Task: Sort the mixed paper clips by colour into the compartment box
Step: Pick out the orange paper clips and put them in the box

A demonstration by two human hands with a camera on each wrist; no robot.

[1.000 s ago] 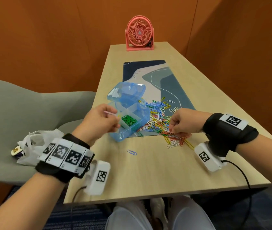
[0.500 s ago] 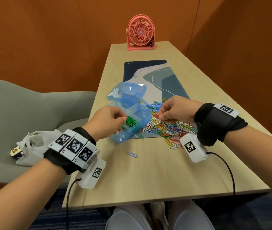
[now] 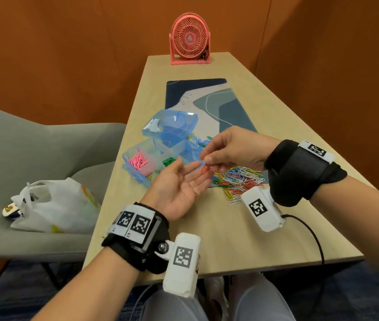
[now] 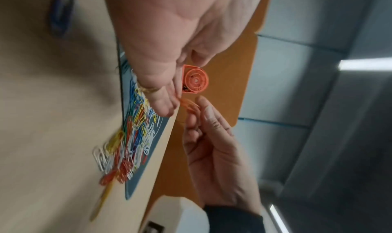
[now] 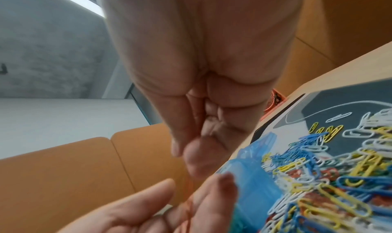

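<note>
Paper clips, red: pinched by right hand above open, empty left hand. Step: hand-over. Next: release into palm, carry to box.

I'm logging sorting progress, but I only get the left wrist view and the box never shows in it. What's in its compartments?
Observer: In the head view, the compartment box holds pink clips in one compartment and green clips in the one beside it.
Operator: Where is it from the red clips I see pinched?
Observer: The red clips in the right hand hang over the palm-up left hand. The box lies just beyond that hand, left of the mixed pile.
Operator: And the lid?
Observer: The lid is open, at the box's far side.
</note>
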